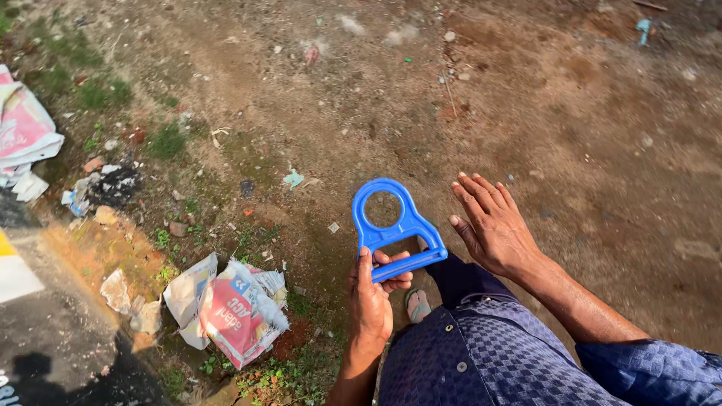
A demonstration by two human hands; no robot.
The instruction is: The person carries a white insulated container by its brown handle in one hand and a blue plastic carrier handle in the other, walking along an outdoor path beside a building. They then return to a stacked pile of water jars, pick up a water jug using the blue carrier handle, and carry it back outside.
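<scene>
Where our blue checked shirt (481,353) fills the bottom edge, it hides our body and most of our legs, so we see only one foot in a sandal (418,304) peeking out below the hands, and both forearms are cut off by the frame. Bare brown dirt ground (526,98) takes up nearly the whole view, scattered with small stones and scraps too small to make out. Along the left side a patch of sparse grass (98,94) gives way to a dark paved edge (53,338), partly out of frame. A crumpled red and white sack (233,308) lies near that edge, just left of our left hand, and another crumpled printed sheet (22,131) is cut off at the far left. Our left hand (372,297) is clamped around the straight bar of a blue plastic handle (395,225), whose round ring points away from us. Our right hand (492,225) hangs open with fingers spread, just beside the handle and apart from it, holding nothing.
</scene>
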